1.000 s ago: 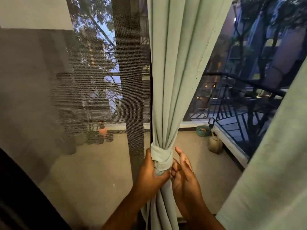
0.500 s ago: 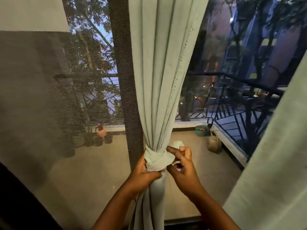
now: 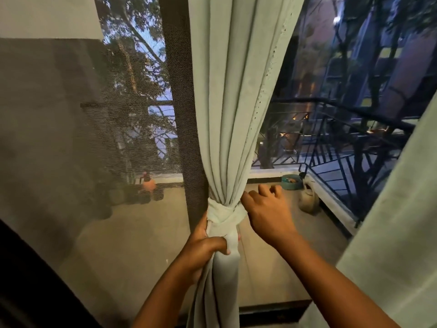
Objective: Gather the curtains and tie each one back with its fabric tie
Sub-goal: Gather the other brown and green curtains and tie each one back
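Observation:
A pale green curtain [image 3: 236, 91] hangs in the middle, gathered into a bunch. A fabric tie [image 3: 223, 214] of the same cloth wraps it in a knot at waist height. My left hand [image 3: 205, 245] grips the bunched curtain just below the knot, fingers curled round the cloth. My right hand [image 3: 267, 209] is to the right of the knot, its fingers loosely curled; its thumb side touches the tie's right edge. A second pale green curtain [image 3: 397, 233] hangs loose at the right edge.
A dark mesh screen [image 3: 94, 138] covers the left half of the window. Outside lie a balcony floor [image 3: 146, 233], a black railing [image 3: 343, 150], a teal bowl [image 3: 292, 182], a clay jug [image 3: 308, 201] and some pots [image 3: 147, 185].
My right hand has let go of the tie's end and moved up and right of the knot. My left hand has slid down to grip the curtain below the knot.

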